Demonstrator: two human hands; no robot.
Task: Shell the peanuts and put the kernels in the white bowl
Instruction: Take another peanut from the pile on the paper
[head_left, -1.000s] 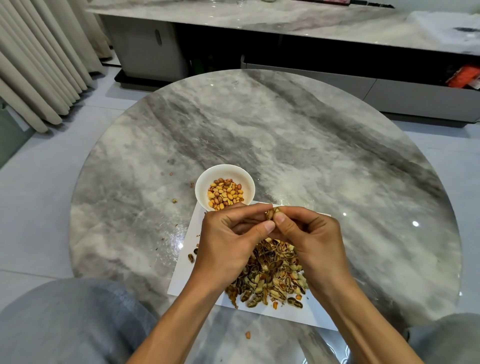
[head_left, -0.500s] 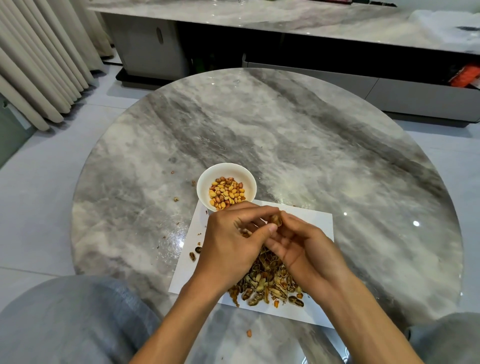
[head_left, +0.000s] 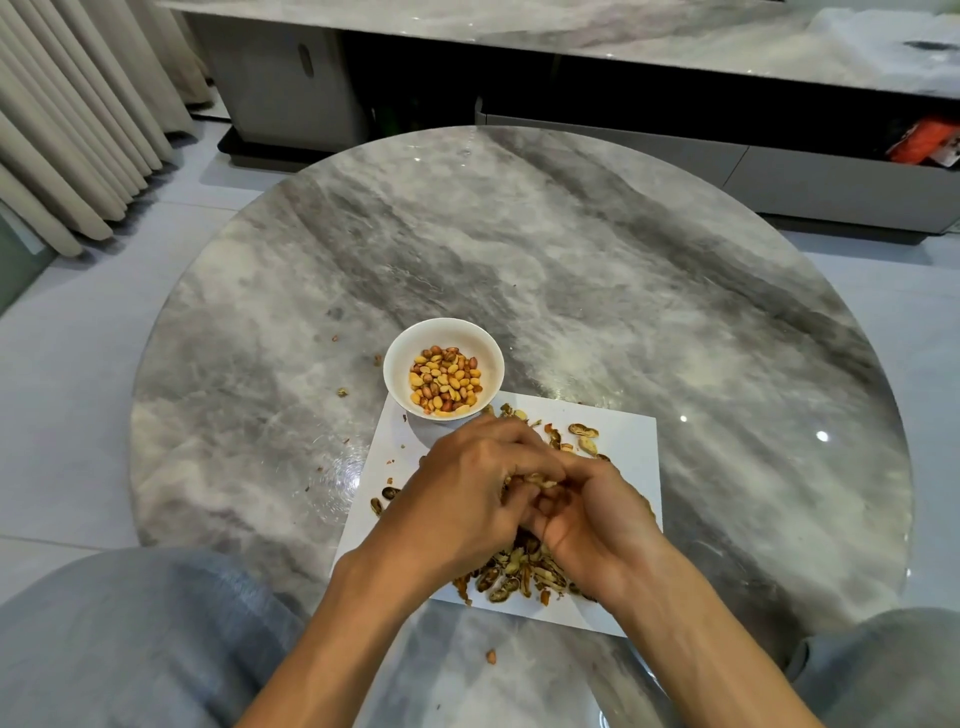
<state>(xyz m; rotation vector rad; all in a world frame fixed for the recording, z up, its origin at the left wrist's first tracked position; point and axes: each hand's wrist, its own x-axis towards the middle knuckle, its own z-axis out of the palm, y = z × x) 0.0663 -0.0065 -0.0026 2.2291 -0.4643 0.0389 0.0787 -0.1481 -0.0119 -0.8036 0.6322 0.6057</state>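
Just now the white bowl (head_left: 443, 370) is sitting on the marble tabletop (head_left: 571, 270), holding a shallow heap of kernels (head_left: 445, 383), its near side resting at the far left corner of the white sheet (head_left: 631, 447). Nearer than the bowl, the left hand (head_left: 462, 499) and right hand (head_left: 597, 525) are curling together, pinching a peanut (head_left: 535, 480) between their fingertips above the pile of shells (head_left: 519, 571) covering the sheet.
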